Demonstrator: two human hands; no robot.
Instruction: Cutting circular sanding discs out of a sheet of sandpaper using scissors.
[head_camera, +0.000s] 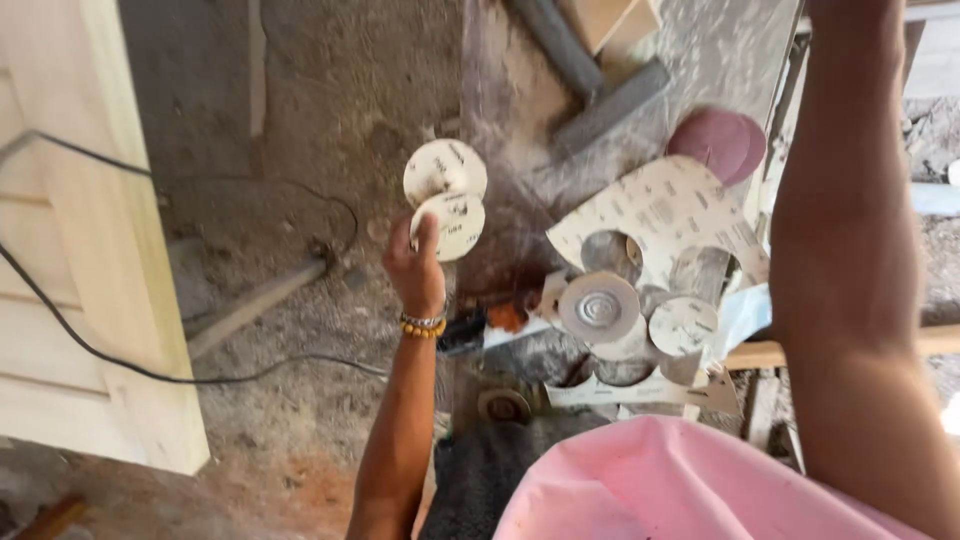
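While our left hand (415, 262) pinches two round white sanding discs (447, 198), a cut sandpaper sheet (665, 205) lies near. Our right arm (845, 260) runs out of view; we cannot tell that grip.

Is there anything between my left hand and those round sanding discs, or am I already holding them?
Nothing stands between them. The left hand already grips the sanding discs, two white rounds fanned above the fingers. The right hand is out of view.

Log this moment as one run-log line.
left hand: holds two round white sanding discs | right hand: out of view, forearm raised | nearby: grey disc sander, cut sandpaper sheet
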